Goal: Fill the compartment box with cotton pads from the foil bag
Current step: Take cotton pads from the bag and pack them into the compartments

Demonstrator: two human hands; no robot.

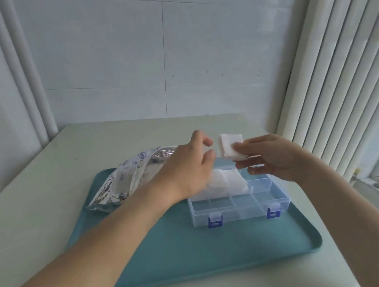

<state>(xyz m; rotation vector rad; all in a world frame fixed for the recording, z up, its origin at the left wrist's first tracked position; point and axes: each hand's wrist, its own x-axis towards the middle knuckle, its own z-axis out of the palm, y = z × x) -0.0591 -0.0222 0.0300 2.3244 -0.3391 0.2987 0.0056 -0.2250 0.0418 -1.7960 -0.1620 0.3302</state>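
1. The right hand pinches a small stack of cotton pads, held up in the air above the compartment box. The stack could slip and fall apart, because only the fingertips hold it.
2. The left hand holds nothing, fingers loose, just beside the stack. It could bump the pads away.
3. Under the left hand, pads in the box stick up over the walls. They might tip out onto the tray.
4. The foil bag lies open behind the left hand. An arm could push it off the tray.
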